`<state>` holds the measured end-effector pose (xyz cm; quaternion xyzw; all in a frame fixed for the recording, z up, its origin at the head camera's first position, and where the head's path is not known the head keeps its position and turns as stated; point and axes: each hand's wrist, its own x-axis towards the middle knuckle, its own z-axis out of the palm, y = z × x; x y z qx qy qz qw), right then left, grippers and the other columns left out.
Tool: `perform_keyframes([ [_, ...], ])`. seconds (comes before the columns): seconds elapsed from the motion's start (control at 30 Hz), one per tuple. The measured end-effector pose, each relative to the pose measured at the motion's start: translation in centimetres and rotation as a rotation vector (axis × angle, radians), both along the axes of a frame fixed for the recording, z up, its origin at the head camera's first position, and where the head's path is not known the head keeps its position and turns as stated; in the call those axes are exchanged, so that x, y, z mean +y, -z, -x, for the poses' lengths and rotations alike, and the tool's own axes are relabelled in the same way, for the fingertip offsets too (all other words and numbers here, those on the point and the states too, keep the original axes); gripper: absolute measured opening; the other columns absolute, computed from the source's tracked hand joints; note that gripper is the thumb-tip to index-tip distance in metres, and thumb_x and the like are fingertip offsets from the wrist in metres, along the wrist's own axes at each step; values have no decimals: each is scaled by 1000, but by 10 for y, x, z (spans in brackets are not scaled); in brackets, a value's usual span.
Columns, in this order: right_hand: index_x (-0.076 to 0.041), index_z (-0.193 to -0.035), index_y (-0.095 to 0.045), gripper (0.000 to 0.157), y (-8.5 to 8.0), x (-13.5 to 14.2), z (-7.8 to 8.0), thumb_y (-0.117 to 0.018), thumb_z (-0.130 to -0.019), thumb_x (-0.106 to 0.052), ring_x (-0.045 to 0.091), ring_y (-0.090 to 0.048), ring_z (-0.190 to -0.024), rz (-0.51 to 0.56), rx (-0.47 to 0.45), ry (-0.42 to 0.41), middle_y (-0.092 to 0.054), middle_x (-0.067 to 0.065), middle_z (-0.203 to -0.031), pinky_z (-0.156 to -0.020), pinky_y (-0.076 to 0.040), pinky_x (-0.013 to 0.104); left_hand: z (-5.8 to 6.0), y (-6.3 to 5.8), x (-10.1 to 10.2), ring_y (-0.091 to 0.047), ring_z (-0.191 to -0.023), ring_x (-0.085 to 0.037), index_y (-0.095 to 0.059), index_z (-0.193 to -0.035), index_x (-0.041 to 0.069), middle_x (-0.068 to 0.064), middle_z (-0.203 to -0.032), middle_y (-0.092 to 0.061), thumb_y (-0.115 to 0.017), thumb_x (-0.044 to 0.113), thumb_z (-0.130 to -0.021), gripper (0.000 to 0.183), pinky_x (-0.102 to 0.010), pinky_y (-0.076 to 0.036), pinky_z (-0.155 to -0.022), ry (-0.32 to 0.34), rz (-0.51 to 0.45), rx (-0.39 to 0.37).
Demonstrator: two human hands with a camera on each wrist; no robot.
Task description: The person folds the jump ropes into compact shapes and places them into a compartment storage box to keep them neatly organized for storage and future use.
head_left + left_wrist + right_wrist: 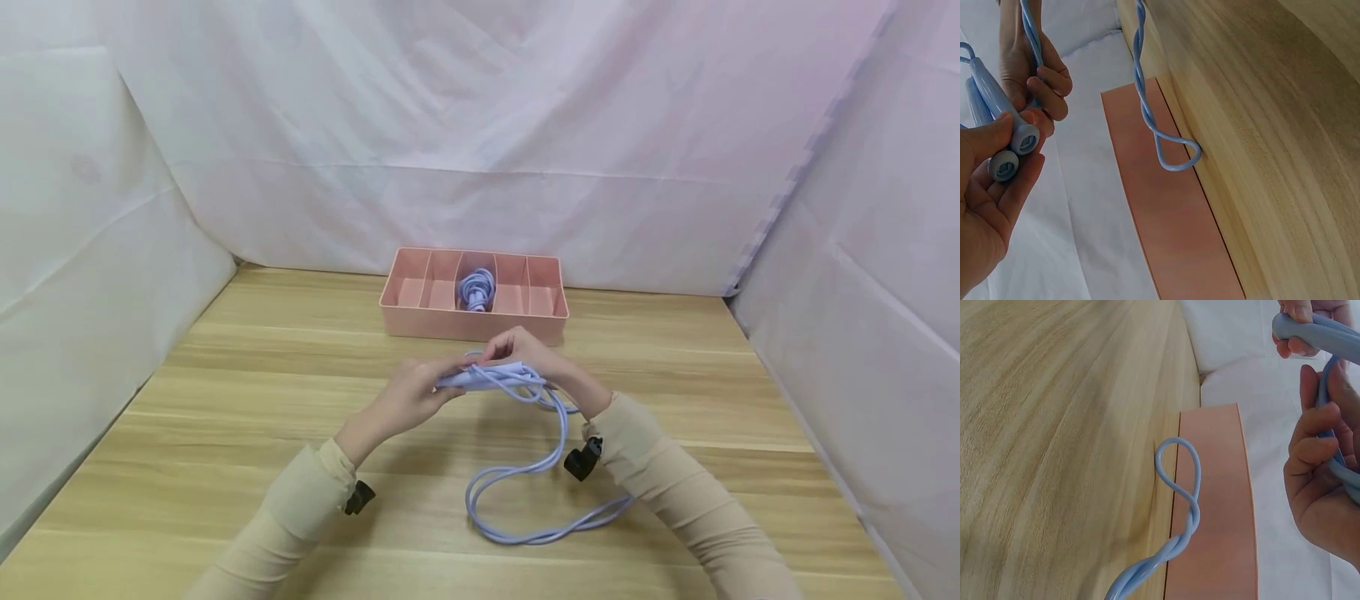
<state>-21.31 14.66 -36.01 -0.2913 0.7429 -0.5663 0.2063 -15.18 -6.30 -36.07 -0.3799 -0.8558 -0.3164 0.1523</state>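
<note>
In the head view my left hand (401, 402) grips the two pale blue handles of a jump rope (491, 379), above the table. Seen from the left wrist, the handles (1002, 103) lie side by side between thumb and fingers, their round ends facing the camera. My right hand (528, 352) is close beside them. In the right wrist view its fingers curl round the doubled cord (1325, 394). More of the cord (517, 472) hangs down in a loose curve, partly hidden behind the right forearm. One twisted loop (1175, 164) dangles apart from the hands.
Behind the hands a pink box (472, 325) with several compartments stands near the table's back edge. Its middle compartment holds a coiled pale blue cord bundle (477, 287). White cloth (480, 125) walls in the back and sides of the wooden table (247, 400).
</note>
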Motion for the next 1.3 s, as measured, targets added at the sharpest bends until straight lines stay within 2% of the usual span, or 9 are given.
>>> perform_keyframes([
  [0.17,19,-94,-60,18,5,4,-1,-58,-79,9,10,-62,-64,-26,24,-49,-68,16,-79,-56,-52,22,-1,3,1,-64,-75,-15,-63,-107,1,-9,-91,-68,-70,6,-77,31,-29,-51,-65,27,-28,-18],
  [0.27,21,-100,-56,25,7,6,-6,-56,-79,8,23,-66,-68,-6,-25,-60,-64,30,-85,-58,-55,36,0,5,-1,-65,-77,-18,-61,-107,-2,-12,-93,-68,-69,5,-78,31,-28,-52,-66,29,-51,-62],
  [0.37,18,-108,-54,30,9,8,-12,-58,-82,2,34,-66,-74,-17,-98,2,-59,36,-93,-65,-52,51,2,4,-5,-64,-77,-19,-59,-109,-4,-15,-94,-68,-68,3,-78,33,-27,-52,-66,5,-83,-123],
  [0.5,14,-104,-58,28,12,12,-16,-61,-84,-5,24,-67,-66,-83,-139,162,-62,31,-93,-61,-55,41,4,2,-11,-63,-73,-17,-59,-111,-3,-15,-93,-68,-67,4,-79,34,-27,-50,-61,-54,-93,-153],
  [0.6,15,-103,-60,25,13,18,-18,-59,-86,-3,13,-64,-58,-99,-167,217,-61,31,-94,-54,-54,27,5,1,-16,-61,-70,-17,-58,-111,-3,-15,-92,-68,-67,4,-79,33,-28,-49,-58,-92,-81,-148],
  [0.77,13,-116,-54,32,9,26,-23,-56,-87,-1,6,-58,-54,-75,-269,238,-63,28,-97,-56,-53,23,8,-1,-22,-60,-67,-17,-59,-105,-3,-14,-88,-69,-68,3,-78,29,-31,-48,-57,-173,-94,-121],
  [0.97,12,-120,-50,37,3,32,-30,-56,-89,-8,7,-53,-57,-80,-314,255,-63,6,-80,-57,-51,23,8,-4,-26,-59,-64,-17,-59,-104,-1,-15,-87,-69,-69,3,-76,30,-30,-46,-55,-278,-139,-121],
  [1.17,10,-125,-46,39,0,33,-41,-52,-91,-9,9,-52,-60,-41,-383,280,-55,2,-79,-58,-49,23,9,-2,-24,-57,-53,-17,-57,-108,-4,-18,-87,-68,-68,4,-78,32,-23,-41,-43,-383,-237,-157],
  [1.3,10,-121,-48,35,-1,33,-49,-49,-93,-12,7,-47,-59,-13,-407,288,-52,1,-76,-55,-47,21,10,0,-21,-64,-61,-24,-56,-110,-6,-20,-89,-67,-67,5,-78,35,-24,-43,-46,-467,-318,-217],
])
